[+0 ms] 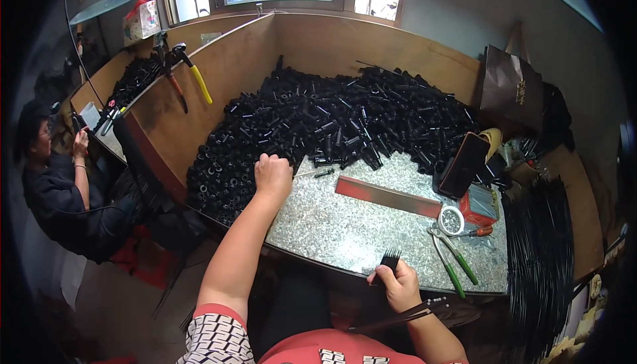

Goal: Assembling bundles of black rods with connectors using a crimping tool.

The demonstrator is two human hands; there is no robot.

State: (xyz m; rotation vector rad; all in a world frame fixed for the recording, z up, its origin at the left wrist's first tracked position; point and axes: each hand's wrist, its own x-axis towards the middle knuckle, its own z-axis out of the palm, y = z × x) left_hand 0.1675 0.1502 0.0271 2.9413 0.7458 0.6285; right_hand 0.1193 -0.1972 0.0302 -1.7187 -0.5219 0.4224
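Observation:
Over the near left part of a heap of short black tubular parts (345,118), my left hand (272,177) is closed, its fingers curled under. Whatever it grips, if anything, is hidden. A thin light rod (306,173) and a small dark part (324,173) lie just right of it on the speckled tabletop (332,221). At the table's front edge my right hand (400,286) is closed on a black comb-like piece (391,256), whose row of narrow tips points up. Several thin black rods with pale tips (424,307) lie below that hand, across my right forearm.
A red-grey flat bar (385,196) lies mid-table. Right of it are a phone (464,165), white round dish (451,220), red box (480,203), screwdriver (481,231) and green-handled pliers (458,268). Black rods (541,264) hang at right. Wooden partitions (222,65) separate a seated co-worker (60,178).

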